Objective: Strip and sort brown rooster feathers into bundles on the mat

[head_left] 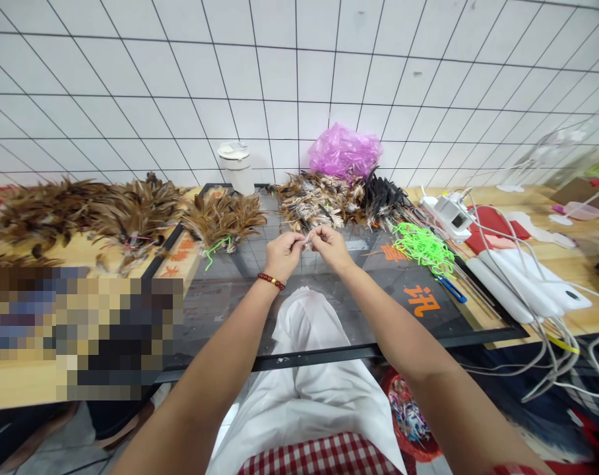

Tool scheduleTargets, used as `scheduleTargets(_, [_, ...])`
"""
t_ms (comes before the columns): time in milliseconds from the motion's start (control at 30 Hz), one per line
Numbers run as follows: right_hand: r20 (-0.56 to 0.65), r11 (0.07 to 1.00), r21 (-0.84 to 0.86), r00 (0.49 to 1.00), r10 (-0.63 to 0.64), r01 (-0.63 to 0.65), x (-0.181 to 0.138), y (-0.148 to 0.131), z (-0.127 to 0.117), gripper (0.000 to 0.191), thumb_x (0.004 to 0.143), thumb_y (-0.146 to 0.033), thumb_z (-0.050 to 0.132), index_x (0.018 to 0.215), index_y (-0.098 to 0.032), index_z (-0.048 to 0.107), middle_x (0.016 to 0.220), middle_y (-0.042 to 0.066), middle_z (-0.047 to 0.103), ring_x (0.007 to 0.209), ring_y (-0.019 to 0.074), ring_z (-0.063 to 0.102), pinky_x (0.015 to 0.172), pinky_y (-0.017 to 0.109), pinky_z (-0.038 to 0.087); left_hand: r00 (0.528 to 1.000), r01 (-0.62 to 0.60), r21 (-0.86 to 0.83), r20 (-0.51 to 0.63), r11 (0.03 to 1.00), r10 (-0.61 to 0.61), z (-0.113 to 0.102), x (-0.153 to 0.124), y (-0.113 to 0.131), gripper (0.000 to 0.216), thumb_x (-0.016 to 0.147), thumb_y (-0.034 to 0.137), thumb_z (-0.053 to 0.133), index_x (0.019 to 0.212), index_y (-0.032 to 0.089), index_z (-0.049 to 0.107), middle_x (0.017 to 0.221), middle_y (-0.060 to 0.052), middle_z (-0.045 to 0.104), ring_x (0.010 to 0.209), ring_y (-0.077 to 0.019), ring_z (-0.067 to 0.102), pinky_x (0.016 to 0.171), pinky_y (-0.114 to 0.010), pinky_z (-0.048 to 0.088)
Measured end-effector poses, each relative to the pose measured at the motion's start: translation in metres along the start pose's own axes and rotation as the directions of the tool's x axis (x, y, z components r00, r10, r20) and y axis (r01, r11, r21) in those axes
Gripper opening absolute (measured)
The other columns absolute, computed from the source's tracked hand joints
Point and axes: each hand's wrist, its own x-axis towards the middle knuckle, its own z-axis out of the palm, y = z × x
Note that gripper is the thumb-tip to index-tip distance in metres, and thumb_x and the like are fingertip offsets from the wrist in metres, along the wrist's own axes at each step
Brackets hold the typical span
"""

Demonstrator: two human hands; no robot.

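Red-and-white checked cloth lay nearest, over loose white fabric trousers whose raised knee showed through the dark, glossy, black-edged panel of the worktop. Both forearms reached over that panel. The left hand, with a dark red beaded bracelet at its wrist, and the right hand met near the middle, thumbs and forefingers pinching a small pale piece between them; it was too small to tell what it was. It was held above the panel, in front of a mixed heap of brown, black and whitish feathers. Black feathers lay against the right side of that heap, and a crumpled pinkish-purple plastic bag sat behind it by the tiled wall. To the left of the hands lay a brown feather bunch with bright green string at its near end, and behind this stood a white lidded cup. On the right lay a tangle of neon-green strands, with a blue-handled tool just beside it.
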Motion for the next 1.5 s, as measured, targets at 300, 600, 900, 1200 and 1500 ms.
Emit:
scheduleTargets(300, [0.128,0.987,0.155,0.991,0.031,-0.051,0.002,-0.002,-0.003,0.032,0.068,-0.049,0.064,0.07,-0.017,0.057,0.059,-0.003,0.055,0.053,0.008,0.049,0.054,0.021,0.042,0.996,-0.082,0.04,0.032,0.996,0.081,-0.001,0.0,0.0,0.012,0.078,0.018,0.053,0.075,0.021,0.065,0.076,-0.003,0.066,0.075,-0.0147,0.06,0.076,-0.027,0.045])
scheduleTargets(600, [-0.053,0.947,0.261,0.976,0.209,-0.189,0.007,0.013,-0.003,0.04,0.066,-0.056,0.063,0.067,-0.019,0.047,0.053,-0.005,0.051,0.047,0.0078,0.052,0.047,0.019,0.041,0.968,-0.242,0.018,0.064,0.97,0.241,0.002,0.0,-0.002,0.011,0.078,0.013,0.049,0.074,0.02,0.055,0.093,-0.007,0.064,0.092,-0.0174,0.058,0.086,-0.033,0.044])
scheduleTargets(900, [-0.138,0.973,0.194,0.979,0.153,-0.124,0.009,0.019,-0.003,0.036,0.07,-0.053,0.058,0.068,-0.019,0.049,0.057,-0.005,0.053,0.047,0.0075,0.048,0.048,0.021,0.043,0.977,0.037,-0.085,0.21,0.996,-0.019,0.005,-0.004,-0.002,0.006,0.072,0.019,0.058,0.068,0.019,0.055,0.066,-0.002,0.06,0.067,-0.015,0.059,0.068,-0.028,0.047])
scheduleTargets(1200, [0.071,0.97,0.218,0.993,0.092,-0.105,-0.002,0.008,0.006,0.036,0.067,-0.053,0.064,0.069,-0.018,0.053,0.059,-0.002,0.058,0.05,0.0079,0.05,0.05,0.021,0.044,0.798,0.602,-0.462,0.365,0.651,-0.48,0.011,-0.001,0.005,0.036,0.064,0.044,0.071,0.066,0.014,0.052,0.061,-0.004,0.063,0.051,-0.0115,0.06,0.048,-0.022,0.046])
scheduleTargets(1500, [-0.07,0.991,0.11,0.994,0.084,-0.076,0.002,0.018,0.006,0.031,0.071,-0.049,0.059,0.067,-0.019,0.053,0.051,-0.005,0.051,0.048,0.0083,0.044,0.05,0.021,0.039,0.809,0.587,-0.469,0.338,0.66,-0.48,0.008,0.001,0.005,0.04,0.049,0.023,0.081,0.065,0.017,0.045,0.048,0.005,0.053,0.041,-0.0079,0.052,0.04,-0.018,0.038])
